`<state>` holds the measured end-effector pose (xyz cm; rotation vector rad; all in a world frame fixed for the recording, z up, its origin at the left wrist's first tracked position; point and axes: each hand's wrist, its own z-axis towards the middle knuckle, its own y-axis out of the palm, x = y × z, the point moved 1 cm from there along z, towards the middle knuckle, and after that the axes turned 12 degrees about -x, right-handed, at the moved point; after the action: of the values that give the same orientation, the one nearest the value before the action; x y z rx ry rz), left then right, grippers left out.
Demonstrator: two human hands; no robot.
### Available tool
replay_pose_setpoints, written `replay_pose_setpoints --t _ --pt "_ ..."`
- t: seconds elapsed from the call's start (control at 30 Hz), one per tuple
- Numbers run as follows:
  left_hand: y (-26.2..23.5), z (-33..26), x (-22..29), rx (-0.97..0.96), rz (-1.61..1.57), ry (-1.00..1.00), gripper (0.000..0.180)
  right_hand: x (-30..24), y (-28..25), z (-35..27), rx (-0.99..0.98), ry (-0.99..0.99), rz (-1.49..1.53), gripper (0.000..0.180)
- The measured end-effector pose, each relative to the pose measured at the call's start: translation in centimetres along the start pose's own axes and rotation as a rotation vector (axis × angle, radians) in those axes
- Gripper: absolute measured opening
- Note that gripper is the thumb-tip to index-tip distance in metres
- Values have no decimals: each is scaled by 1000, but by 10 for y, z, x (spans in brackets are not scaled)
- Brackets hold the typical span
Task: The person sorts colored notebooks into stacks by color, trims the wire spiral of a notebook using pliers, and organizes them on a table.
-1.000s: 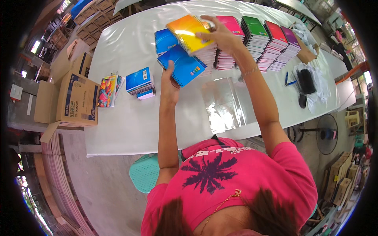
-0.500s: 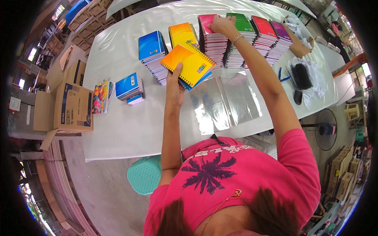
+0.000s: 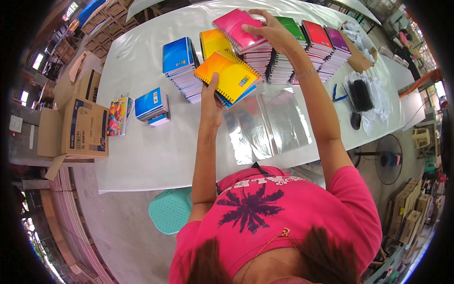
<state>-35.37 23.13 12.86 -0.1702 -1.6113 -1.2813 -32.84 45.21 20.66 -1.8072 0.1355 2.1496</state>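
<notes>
My left hand (image 3: 212, 97) is closed on a yellow spiral notebook (image 3: 229, 75), its thumb across the cover; a blue notebook (image 3: 231, 103) peeks out beneath it. Fingers of my right hand (image 3: 272, 31) pinch the right edge of a pink spiral notebook (image 3: 236, 27), which is tilted and shifted left over the pink stack (image 3: 257, 59). Beside that stack, to the left, are the yellow stack (image 3: 213, 40) and the blue stack (image 3: 178, 57). To the right stand the green stack (image 3: 283, 66), the red stack (image 3: 318, 38) and the purple stack (image 3: 336, 42).
Clear plastic sheets (image 3: 269, 125) lie before me on the white-covered table (image 3: 151, 161). Small blue notebooks (image 3: 152, 104) and a colourful pack (image 3: 119, 116) sit at left, near an open carton (image 3: 82, 125). A black brush (image 3: 360, 97) and blue-handled tool (image 3: 336, 94) are at right.
My right hand has lifted the pink notebook from its stack and moved it left, toward the yellow stack. My left hand keeps its notebooks in nearly the same place.
</notes>
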Motion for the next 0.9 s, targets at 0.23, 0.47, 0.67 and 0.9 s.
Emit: replay_pose_setpoints --t 0.23,0.47,0.67,0.9 --pt "17 3 -3 -9 33 -10 53 11 21 -53 69 9 -875 63" --pt "20 6 -14 -28 51 -29 51 40 -112 -9 549 422 -1211 64" --pt "19 8 -17 -18 57 -20 51 48 -138 -4 352 639 -1216 66" --pt "23 8 -20 -25 48 -69 51 51 -146 0 365 563 -1193 61"
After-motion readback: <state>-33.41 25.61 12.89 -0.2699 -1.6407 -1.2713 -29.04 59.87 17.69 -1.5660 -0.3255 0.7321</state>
